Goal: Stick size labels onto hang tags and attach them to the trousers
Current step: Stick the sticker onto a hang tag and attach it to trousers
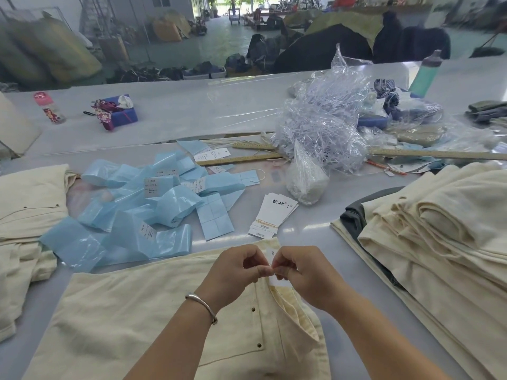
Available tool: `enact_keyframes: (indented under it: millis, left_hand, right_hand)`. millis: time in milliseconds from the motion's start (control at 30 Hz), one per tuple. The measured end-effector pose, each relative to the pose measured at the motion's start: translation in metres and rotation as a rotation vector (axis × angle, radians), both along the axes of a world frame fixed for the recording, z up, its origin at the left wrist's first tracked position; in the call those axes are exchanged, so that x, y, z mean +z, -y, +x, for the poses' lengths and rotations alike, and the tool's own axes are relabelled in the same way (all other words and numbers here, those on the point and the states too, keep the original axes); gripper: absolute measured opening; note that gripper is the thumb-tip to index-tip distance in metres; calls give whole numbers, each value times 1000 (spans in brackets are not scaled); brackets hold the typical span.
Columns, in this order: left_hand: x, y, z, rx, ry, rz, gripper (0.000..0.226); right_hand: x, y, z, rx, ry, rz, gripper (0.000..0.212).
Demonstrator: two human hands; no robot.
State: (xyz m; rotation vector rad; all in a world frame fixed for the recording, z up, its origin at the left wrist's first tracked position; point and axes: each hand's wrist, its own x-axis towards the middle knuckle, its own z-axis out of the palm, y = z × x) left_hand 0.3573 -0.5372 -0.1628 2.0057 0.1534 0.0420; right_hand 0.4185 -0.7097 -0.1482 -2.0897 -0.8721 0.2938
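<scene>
Two hands' grip [271,267] pinching hang tag [277,281], over trousers [137,325] waistband

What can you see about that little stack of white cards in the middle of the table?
The stack of white cards lies flat on the grey table, fanned a little so several edges show. They look like stiff paper. The top card has dark brush writing near its far end, and a thin pale band crosses the stack lower down. It sits just beyond the cream trousers, beside the blue backing sheets. No hand touches it.
</scene>
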Motion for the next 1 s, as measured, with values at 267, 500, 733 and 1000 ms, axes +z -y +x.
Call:
enact_keyframes:
  millis: [267,500,733,1000]
  left_hand:
    - [-16,3,-14,97,7,251,16]
    - [-31,-94,-84,485,-172,388,12]
    - [-47,-163,-182,842,-606,649,62]
    - [-89,-196,-233,944,-622,459,119]
  right_hand:
    - [5,1,-11,-255,206,-298,15]
    - [7,-41,-54,-59,234,-272,16]
    - [-54,-120,-61,239,248,-671,102]
    - [-89,-152,-20,112,277,-890,147]
